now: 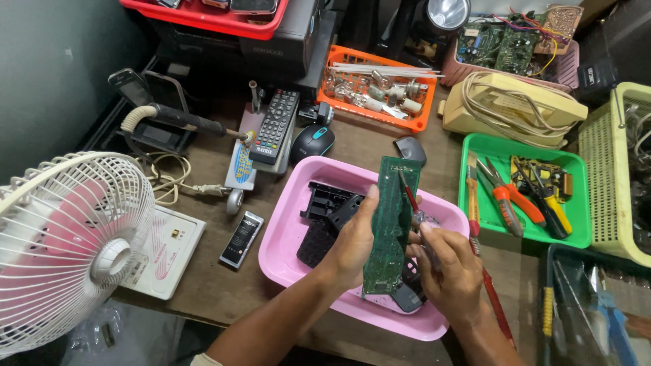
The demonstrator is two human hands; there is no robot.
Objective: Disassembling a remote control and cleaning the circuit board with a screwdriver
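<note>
Left hand [352,240] grips green circuit board [390,224]; right hand [447,261] pinches screwdriver [409,193].

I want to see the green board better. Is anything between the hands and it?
No. The left hand grips the long green circuit board directly by its edge, above the pink tray. The right hand touches a red-handled tool to the board's face. Nothing visible sits between.

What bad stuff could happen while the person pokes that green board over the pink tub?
The red-handled tool in the right hand might slip and scratch the green circuit board or jab the left hand holding it. If the board drops, it would likely land on the black plastic parts in the pink tub.
</note>
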